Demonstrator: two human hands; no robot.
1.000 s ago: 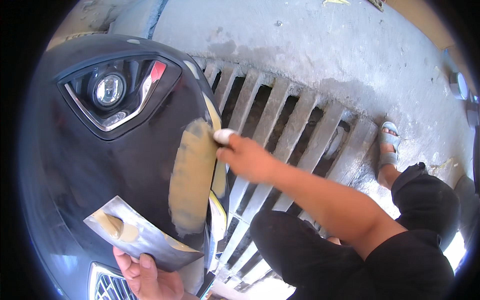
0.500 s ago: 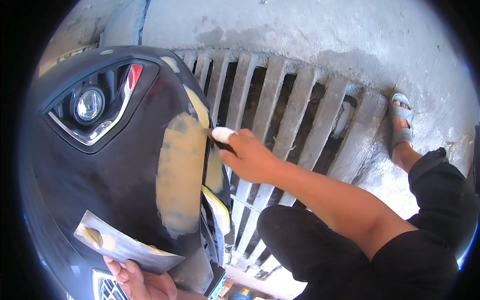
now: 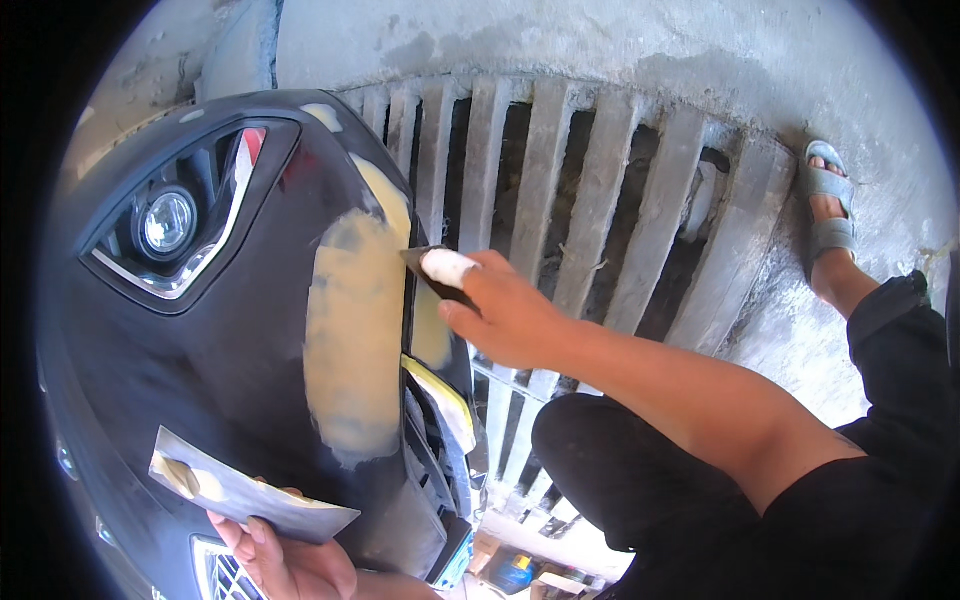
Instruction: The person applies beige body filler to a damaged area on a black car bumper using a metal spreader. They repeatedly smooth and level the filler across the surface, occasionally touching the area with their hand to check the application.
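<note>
My right hand [image 3: 510, 312] grips a dark, flat putty spreader [image 3: 425, 262], one finger wrapped in white tape or bandage lying along it. Its tip is at the right edge of a tan putty patch [image 3: 355, 340] on the dark car bumper [image 3: 230, 370]; whether it touches is hard to tell. A narrower tan patch [image 3: 384, 195] runs above. Low on the left, my left hand [image 3: 290, 565] holds a thin grey metal plate [image 3: 300, 512] from beneath, with a lump of tan putty [image 3: 180, 475] near the plate's far left end.
A headlight [image 3: 168, 225] is set into the bumper at upper left. Right of the car lies a slatted concrete drain grate [image 3: 530, 190] with open gaps. My sandalled foot [image 3: 828, 205] rests on the concrete floor. A blue bottle [image 3: 515, 572] and boxes stand at the bottom.
The spreader has turned slightly, so more of its dark face shows. My right hand stays beside the patch's edge. The whole view has shifted a little; my left hand keeps its hold on the plate.
</note>
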